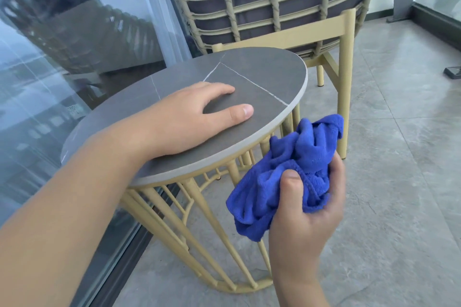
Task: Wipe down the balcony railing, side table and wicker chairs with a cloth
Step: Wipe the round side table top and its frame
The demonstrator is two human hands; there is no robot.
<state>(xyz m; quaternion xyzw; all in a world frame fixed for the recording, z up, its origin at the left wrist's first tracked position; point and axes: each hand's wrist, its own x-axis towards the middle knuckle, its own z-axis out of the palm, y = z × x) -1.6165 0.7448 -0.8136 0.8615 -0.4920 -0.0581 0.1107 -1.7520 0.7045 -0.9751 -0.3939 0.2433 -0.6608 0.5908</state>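
The one cloth (pixel 289 177) is blue, soft and fluffy like microfibre, crumpled into a loose bunch; the right hand (pixel 306 209) grasps it with curled fingers and the thumb pressed on the fabric, just beside the front-right edge of the side table (pixel 262 75) and lower than its top. This single table has a round, flat, smooth grey top with thin white veins like stone, and a base of thin yellow-beige metal rods. The left hand (pixel 192 117) lies flat on the table top, fingers relaxed and straight. Behind the table stands one wicker chair (pixel 272 0), woven of beige cords over a grey cushion, with yellow-beige legs. Left of the table is a glass door (pixel 62 57). The floor (pixel 399 157) is of large grey stone-like tiles.
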